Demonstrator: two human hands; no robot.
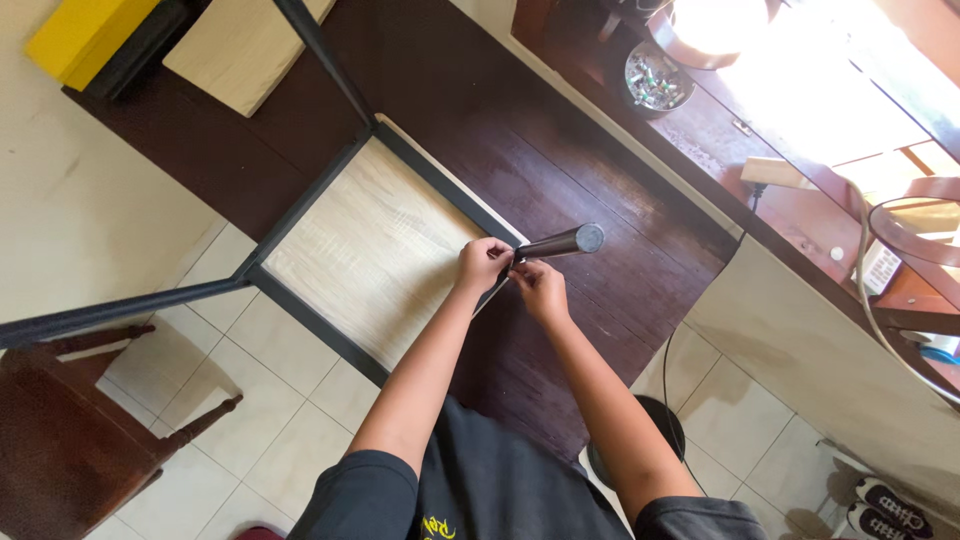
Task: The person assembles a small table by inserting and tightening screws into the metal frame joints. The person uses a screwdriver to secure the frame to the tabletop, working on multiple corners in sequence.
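An upturned small table lies on a dark wooden desk (560,180): a pale wood panel (375,235) in a black metal frame (310,200), with black legs sticking out. My left hand (483,263) and my right hand (538,283) meet at the frame's near corner, fingers pinched at the base of a black round leg (562,242). Whatever small part the fingers pinch is hidden. Another leg (110,310) runs off to the left, a third leg (320,55) points up to the top edge.
A dark wooden chair (70,420) stands at lower left on the tiled floor (270,370). A yellow box (85,35) and a pale board (240,50) lie at the desk's far end. A glass bowl (655,80), white cable (870,300) and shoes (890,505) lie right.
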